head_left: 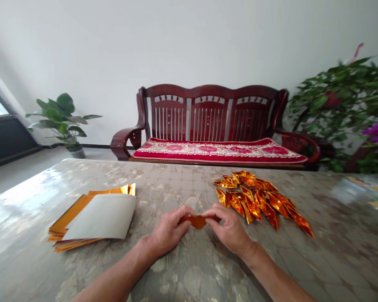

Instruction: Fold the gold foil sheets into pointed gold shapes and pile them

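Between my two hands is a small folded piece of gold foil paper [198,221], its middle showing and its ends hidden by fingers. My left hand [170,228] pinches its left end with thumb and fingers. At the right end, my right hand [228,226] grips it the same way. Just beyond and right of my right hand lies a pile of folded gold foil pieces [255,197], pointed at their ends. On the left sits a stack of gold paper sheets [77,212], with a sheet showing its pale side [102,218] on top.
The table [189,272] has a patterned, shiny cover. A clear plastic bag [360,188] lies at its right side. Behind the table stands a dark red wooden bench [209,111] with a red floral cushion [220,151]. Potted plants [61,119] flank the bench.
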`<action>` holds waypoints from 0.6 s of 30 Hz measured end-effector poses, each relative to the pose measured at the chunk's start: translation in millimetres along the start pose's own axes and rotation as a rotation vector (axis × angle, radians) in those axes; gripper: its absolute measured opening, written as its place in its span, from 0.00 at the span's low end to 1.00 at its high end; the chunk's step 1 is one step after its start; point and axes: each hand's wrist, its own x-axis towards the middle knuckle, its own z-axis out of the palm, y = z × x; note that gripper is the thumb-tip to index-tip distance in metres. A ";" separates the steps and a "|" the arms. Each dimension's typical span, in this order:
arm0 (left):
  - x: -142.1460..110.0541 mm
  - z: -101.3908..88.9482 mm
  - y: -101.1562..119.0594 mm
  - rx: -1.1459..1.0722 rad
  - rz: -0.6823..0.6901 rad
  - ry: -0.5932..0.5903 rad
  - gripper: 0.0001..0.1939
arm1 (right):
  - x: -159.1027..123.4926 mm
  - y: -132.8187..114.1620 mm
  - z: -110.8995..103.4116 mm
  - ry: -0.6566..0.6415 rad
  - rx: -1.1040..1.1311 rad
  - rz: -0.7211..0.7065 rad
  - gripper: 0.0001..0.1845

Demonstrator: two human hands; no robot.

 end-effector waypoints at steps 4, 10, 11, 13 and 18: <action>0.6 -2.1 -1.2 0.045 0.052 -0.008 0.10 | -0.1 4.2 0.4 -0.032 0.011 0.010 0.08; -0.4 -3.0 -4.8 0.107 0.073 -0.036 0.12 | -2.4 6.7 -3.8 -0.111 -0.003 -0.031 0.10; -0.5 -3.0 -5.3 0.124 0.077 -0.042 0.13 | -3.0 6.8 -4.5 -0.121 -0.016 -0.037 0.11; -0.7 -2.7 -6.2 0.151 0.088 -0.050 0.14 | -3.9 7.0 -5.3 -0.134 -0.044 -0.042 0.12; -1.5 -2.6 -5.1 0.178 0.114 -0.051 0.17 | -4.5 7.2 -5.0 -0.129 -0.083 -0.047 0.12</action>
